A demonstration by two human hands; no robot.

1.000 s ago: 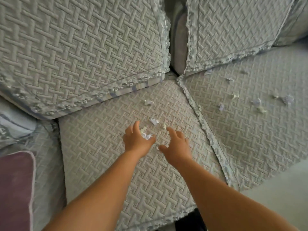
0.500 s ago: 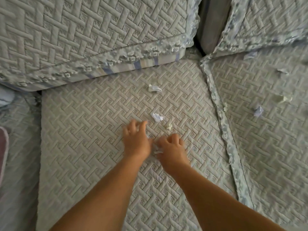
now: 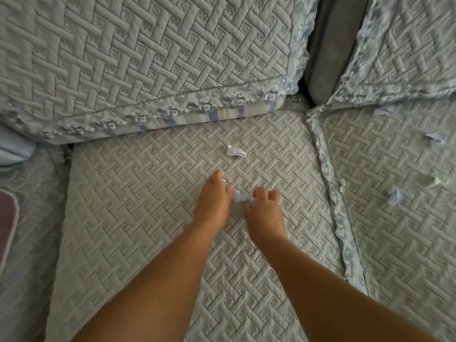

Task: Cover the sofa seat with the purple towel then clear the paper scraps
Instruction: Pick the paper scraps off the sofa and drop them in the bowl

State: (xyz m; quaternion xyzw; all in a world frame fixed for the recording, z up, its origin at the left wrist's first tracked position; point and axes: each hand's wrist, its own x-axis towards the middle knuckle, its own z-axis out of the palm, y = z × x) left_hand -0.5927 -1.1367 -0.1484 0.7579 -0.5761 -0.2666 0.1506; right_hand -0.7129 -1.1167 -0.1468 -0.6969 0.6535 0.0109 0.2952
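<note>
My left hand (image 3: 213, 201) and right hand (image 3: 264, 209) meet in the middle of the quilted grey sofa seat (image 3: 138, 218). Both have curled fingers, and a crumpled white-blue paper scrap (image 3: 240, 196) is pinched between them. Another scrap (image 3: 235, 151) lies on the seat just beyond my hands. On the neighbouring seat to the right lie more scraps: one near the back (image 3: 435, 138), a bluish one (image 3: 396, 197) and a pale one (image 3: 439, 181). A corner of the purple towel (image 3: 7, 218) shows at the far left edge.
Two quilted back cushions (image 3: 148, 58) stand behind the seats, with a dark gap (image 3: 328, 45) between them. A frilled seam (image 3: 330, 183) divides the two seat covers. A tiny scrap (image 3: 343, 188) sits on that seam.
My hands have come together and moved a little forward. The two scraps that lay just ahead of my fingers are no longer on the seat; a scrap now sits between my hands.
</note>
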